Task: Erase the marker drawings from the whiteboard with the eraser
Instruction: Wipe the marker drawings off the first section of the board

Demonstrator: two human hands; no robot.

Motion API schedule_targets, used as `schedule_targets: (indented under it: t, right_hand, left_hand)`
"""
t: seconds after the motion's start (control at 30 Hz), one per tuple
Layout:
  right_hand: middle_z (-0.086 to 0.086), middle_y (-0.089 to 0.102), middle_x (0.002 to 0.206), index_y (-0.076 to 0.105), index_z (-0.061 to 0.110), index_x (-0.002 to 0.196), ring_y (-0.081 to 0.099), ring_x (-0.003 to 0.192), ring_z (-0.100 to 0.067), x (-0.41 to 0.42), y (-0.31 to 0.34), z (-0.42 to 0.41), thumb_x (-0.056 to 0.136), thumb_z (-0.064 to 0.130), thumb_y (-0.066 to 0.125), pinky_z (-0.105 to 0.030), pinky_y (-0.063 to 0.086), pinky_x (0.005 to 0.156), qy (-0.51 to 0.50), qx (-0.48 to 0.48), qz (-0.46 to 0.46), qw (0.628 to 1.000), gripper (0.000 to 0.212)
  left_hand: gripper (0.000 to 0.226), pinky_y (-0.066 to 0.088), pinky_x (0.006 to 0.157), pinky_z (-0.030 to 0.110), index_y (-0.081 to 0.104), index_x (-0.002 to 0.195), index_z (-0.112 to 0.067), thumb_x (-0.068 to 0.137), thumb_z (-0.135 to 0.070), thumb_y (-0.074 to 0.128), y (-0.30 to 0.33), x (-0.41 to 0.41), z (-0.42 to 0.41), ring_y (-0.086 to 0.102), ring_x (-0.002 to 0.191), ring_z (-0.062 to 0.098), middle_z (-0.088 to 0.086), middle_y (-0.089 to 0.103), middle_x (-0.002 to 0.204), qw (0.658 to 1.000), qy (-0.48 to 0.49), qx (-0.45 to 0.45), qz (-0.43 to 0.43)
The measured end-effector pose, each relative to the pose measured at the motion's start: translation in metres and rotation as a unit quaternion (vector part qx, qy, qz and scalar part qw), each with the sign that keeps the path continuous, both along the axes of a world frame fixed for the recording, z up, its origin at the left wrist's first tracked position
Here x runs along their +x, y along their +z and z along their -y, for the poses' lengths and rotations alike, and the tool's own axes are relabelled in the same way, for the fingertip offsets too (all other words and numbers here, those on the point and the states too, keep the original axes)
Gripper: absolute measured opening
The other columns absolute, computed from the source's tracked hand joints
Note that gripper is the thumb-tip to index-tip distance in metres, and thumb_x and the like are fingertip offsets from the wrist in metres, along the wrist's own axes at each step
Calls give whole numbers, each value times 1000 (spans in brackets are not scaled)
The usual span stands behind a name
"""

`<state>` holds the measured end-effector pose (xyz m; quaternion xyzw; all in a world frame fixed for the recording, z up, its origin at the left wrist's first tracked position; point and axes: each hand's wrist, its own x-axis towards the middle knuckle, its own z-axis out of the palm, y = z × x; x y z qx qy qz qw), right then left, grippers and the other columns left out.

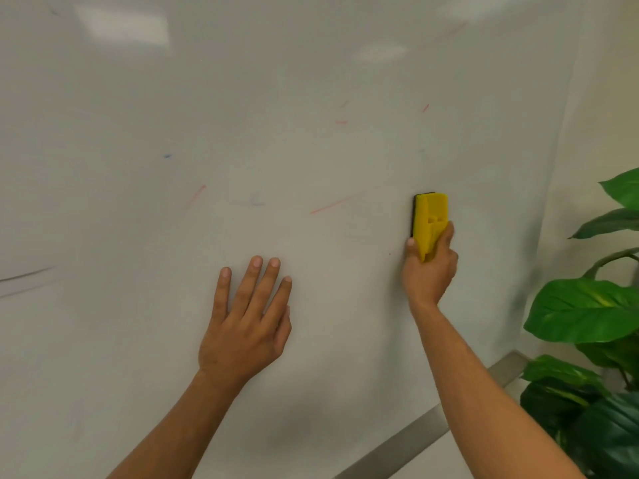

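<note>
The whiteboard (pixel 242 98) fills most of the view. Faint marker traces are left on it: a red streak (pixel 333 203) near the middle, another red streak (pixel 196 197) to its left, a small blue mark (pixel 167 156) and short red dashes (pixel 341 122) higher up. My right hand (pixel 430 267) grips the lower end of a yellow eraser (pixel 429 221) with a dark pad, held upright against the board, right of the red streak. My left hand (pixel 247 319) lies flat on the board with straight fingers, below the marks.
A leafy green plant (pixel 587 323) stands at the right, close to my right forearm. The board's grey metal bottom edge (pixel 415 433) runs diagonally at the lower right. Dark lines (pixel 26 274) show at the far left of the board.
</note>
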<state>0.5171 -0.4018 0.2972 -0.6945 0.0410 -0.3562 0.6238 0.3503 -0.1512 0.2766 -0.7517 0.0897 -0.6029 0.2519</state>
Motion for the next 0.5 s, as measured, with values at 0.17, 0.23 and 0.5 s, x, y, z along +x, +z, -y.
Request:
schedule_targets:
  t: [0.17,0.23,0.5]
  right_hand:
    - [-16,51,115,34,18,153,45,106,-26,-41,-56,-33,88,32,66,-22,33,86,38,-205,174,962,74]
    - [-17,53,115,36,15,152,48,105,-30,-39,-80,-24,88,29,66,-32,41,87,27,-226,170,959,72]
    - [-20,48,129,16,32,158,50,121,-40,1,-37,2,96,42,59,-50,43,103,-22,29,-104,994,76]
  left_hand:
    - [46,30,112,62,60,133,-11,91,-29,60,1,1,1,35,144,33,15,41,153,1000,-6,-1,6]
    - [46,31,112,62,60,133,-11,91,-29,60,1,1,0,35,144,33,15,41,153,1000,-9,0,6]
    - [45,32,111,62,62,131,-10,91,-29,60,1,1,2,37,142,34,15,43,151,1000,-9,1,11]
